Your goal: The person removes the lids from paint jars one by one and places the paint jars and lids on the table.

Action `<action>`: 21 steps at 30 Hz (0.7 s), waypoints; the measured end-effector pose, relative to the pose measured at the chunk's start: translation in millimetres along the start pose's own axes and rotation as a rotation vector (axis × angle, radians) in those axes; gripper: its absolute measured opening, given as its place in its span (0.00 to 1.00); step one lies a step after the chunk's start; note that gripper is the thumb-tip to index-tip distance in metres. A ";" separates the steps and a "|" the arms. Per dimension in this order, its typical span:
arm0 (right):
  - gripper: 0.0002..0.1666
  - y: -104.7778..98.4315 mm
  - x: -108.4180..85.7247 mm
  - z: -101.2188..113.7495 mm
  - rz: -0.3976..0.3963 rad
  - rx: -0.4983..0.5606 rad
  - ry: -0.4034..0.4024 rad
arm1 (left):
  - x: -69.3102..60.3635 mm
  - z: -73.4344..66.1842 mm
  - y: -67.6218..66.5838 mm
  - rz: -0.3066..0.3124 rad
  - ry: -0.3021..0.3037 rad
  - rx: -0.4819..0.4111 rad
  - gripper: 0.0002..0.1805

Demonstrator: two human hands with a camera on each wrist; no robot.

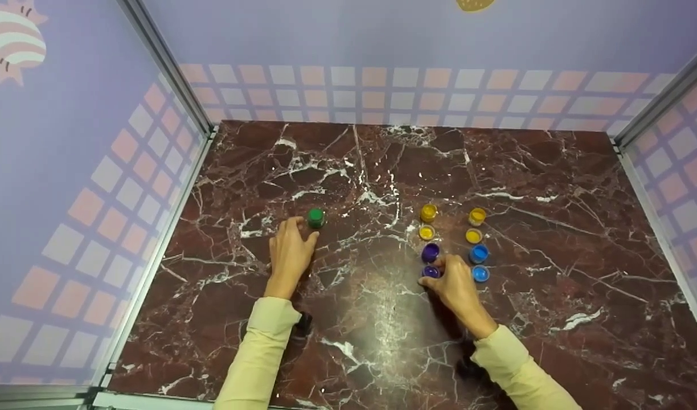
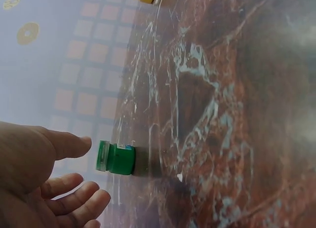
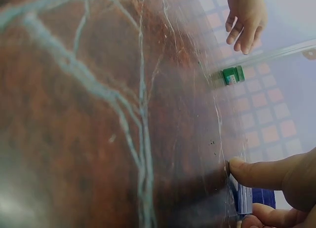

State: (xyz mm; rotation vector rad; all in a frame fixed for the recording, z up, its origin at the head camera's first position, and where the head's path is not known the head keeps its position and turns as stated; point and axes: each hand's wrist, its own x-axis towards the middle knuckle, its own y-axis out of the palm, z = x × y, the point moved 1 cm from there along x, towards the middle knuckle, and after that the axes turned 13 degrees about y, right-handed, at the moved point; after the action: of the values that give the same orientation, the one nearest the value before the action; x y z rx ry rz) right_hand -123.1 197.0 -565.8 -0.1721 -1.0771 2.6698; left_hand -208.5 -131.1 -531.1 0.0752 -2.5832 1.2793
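Note:
A small green paint jar (image 1: 315, 218) with its lid on stands on the marble tabletop. My left hand (image 1: 291, 250) is just beside it, thumb and fingers apart; in the left wrist view a gap shows between the hand (image 2: 54, 176) and the green jar (image 2: 118, 158). Over on the right, my right hand (image 1: 455, 285) pinches a purple paint lid (image 1: 431, 273) between thumb and fingers, down at the table. Directly behind that lid stands the uncapped purple jar (image 1: 430, 252). The right wrist view shows the thumb against the clear rim of the lid (image 3: 244, 198).
Right of the purple jar are an open blue jar (image 1: 479, 253) and its lid (image 1: 480, 274). Farther back stand two open yellow jars (image 1: 429, 213), (image 1: 477, 216), each with a lid (image 1: 426, 232) in front. Patterned panels (image 1: 405, 94) enclose the table's back and sides.

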 end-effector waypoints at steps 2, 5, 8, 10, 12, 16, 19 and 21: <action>0.23 0.3 0.4 -0.3 -0.010 -0.004 0.000 | 3.4 0.9 2.5 0.004 -0.011 -0.008 0.28; 0.23 0.2 1.7 -0.5 -0.009 -0.007 -0.001 | 8.3 2.5 5.6 0.006 -0.021 -0.010 0.28; 0.23 -0.5 2.5 -0.6 0.007 -0.008 0.001 | 13.1 4.5 8.9 0.012 -0.034 -0.004 0.29; 0.24 -0.5 2.7 -0.7 0.016 -0.012 0.007 | 16.0 6.0 10.8 0.024 -0.049 0.001 0.30; 0.25 -0.5 2.9 -0.7 0.025 -0.016 0.012 | 18.7 7.3 12.4 0.038 -0.063 0.004 0.31; 0.26 0.5 3.7 -0.7 0.031 -0.019 0.023 | 23.5 8.2 15.1 0.052 -0.069 0.012 0.33; 0.28 0.4 3.4 0.4 0.034 -0.024 0.025 | 26.5 8.2 17.5 0.060 -0.070 0.010 0.34; 0.29 0.0 2.4 1.4 0.037 -0.025 0.020 | 28.3 7.9 19.1 0.066 -0.076 0.008 0.34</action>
State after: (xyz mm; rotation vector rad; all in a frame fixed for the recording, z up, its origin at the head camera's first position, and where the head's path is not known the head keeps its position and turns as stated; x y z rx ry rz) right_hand -125.7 196.8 -564.9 -0.2249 -1.1127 2.6823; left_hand -240.5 -123.8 -543.4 0.0412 -2.6658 1.3341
